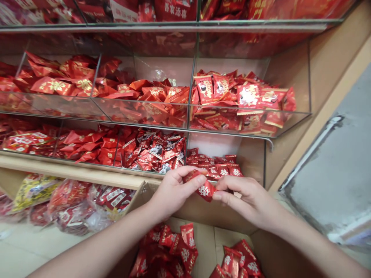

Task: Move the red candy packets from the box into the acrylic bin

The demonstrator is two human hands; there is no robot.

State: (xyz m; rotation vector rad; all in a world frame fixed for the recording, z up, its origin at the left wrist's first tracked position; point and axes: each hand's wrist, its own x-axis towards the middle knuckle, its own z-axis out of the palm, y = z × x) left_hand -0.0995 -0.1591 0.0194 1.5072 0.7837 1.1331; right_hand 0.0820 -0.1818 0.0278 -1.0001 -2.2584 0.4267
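Note:
Between my hands is a small red candy packet (206, 190) with a white printed character, held over an open cardboard box. My left hand (181, 185) pinches its upper left part between thumb and fingers. At its lower right end, the thumb and fingertips of my right hand (242, 199) close on a corner. Several similar red packets (185, 253) lie in the box below, in a left heap and a right heap (239, 262). Just behind my hands, matching packets (223, 170) fill part of the lowest right shelf compartment.
The cardboard box (226, 226) stands against the shelving. Clear dividers (191, 85) and front panels separate red packets (214, 92) on the shelves. Plastic bags of packets (72, 200) sit under the bottom shelf at left. A wooden side panel (321, 88) bounds the right.

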